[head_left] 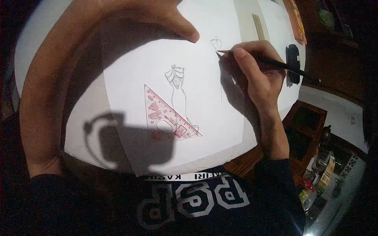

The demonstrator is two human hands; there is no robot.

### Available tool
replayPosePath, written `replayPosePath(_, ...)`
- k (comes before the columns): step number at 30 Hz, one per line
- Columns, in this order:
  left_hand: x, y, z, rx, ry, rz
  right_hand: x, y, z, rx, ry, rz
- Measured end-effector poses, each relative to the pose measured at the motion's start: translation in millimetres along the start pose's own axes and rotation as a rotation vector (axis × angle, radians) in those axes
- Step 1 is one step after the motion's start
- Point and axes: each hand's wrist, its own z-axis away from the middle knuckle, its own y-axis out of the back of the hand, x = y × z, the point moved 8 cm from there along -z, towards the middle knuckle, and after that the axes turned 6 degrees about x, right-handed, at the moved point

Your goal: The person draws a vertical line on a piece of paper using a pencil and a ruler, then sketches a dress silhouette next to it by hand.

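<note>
A white sheet of paper [212, 149] lies in front of me with a pencil sketch of a dress [178, 84] near its middle. My right hand [262, 72] grips a dark pencil [275, 63], its tip touching a small second sketch [216, 42] at the upper right. Below that sketch runs a faint vertical line. My left hand [169, 19] rests at the paper's top, thumb stretched out and apart; its other fingers are hidden or out of view. A clear set square [153, 114] with pink prints lies over the dress sketch's lower left.
A narrow ruler [258, 27] lies at the upper right. Near the right edge of the work surface are a black object [292, 65] and an orange packet [295, 19]. Wooden furniture [303, 122] and cluttered items stand lower right. A dark shadow crosses the paper's lower left.
</note>
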Motion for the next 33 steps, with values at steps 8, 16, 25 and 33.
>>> replayPosePath(8, -4.2, -2.6, -0.4, 0.013, -0.234, 0.04, -1.9, -0.5, -0.8, -0.019, 0.055, 0.071)
replayPosePath(16, -8.1, -2.7, -0.7, -0.011, -0.095, 0.033, 1.2, -0.3, -2.4, -0.031, 0.021, 0.063)
replayPosePath(25, -4.4, -5.5, 8.7, 0.081, -0.295, 0.021, 4.3, -1.3, -1.5, 0.002, -0.045, -0.062)
replayPosePath(33, -5.2, -5.9, -0.8, -0.052, -0.2, 0.023, 1.7, -2.1, -1.2, -0.024, -0.009, -0.026)
